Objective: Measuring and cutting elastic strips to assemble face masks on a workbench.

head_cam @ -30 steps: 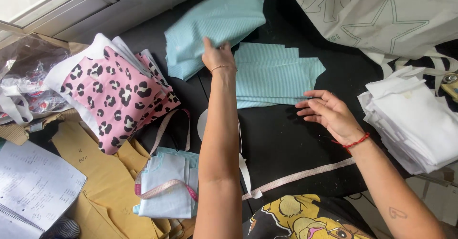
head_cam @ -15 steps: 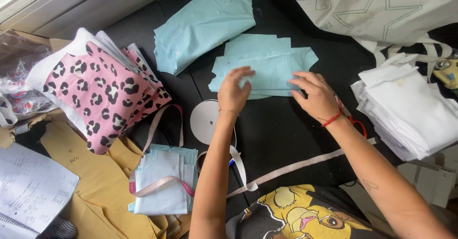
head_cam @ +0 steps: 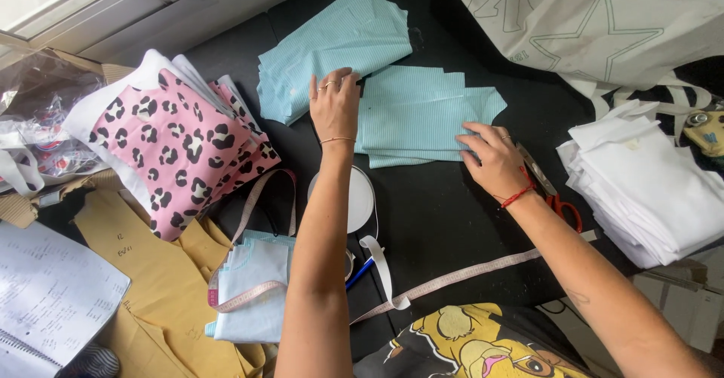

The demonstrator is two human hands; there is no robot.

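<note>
— Black desk (head_cam: 445,219), crowded on every side. What's at the middle?

— One flat stack of light blue striped cut pieces (head_cam: 422,118). Both hands are on it. The left hand (head_cam: 335,106) lies open at the stack's left edge, fingers spread and pointing away, palm down, gripping nothing. The right hand (head_cam: 494,159) presses its fingertips on the stack's lower right corner, fingers loosely bent, also gripping nothing.

— Any more blue cloth?

— Two more lots: one folded blue bundle (head_cam: 332,50) just beyond the left hand, touching the stack, and one smaller pale blue pile (head_cam: 253,287) near the body, with a pink tape (head_cam: 253,231) looped over it.

— And around that?

— One pink leopard-print pile (head_cam: 177,155) at left, mustard paper patterns (head_cam: 154,295) below it, one notebook (head_cam: 45,302) at the corner. One white fabric stack (head_cam: 648,189) at right, one printed canvas bag (head_cam: 596,19) above it.

— Anything in the way?

— One pair of red-handled scissors (head_cam: 554,193) lies right beside the right wrist. One white tape roll (head_cam: 358,201) sits partly under the left forearm, and one measuring tape (head_cam: 460,276) trails across between the arms.
</note>
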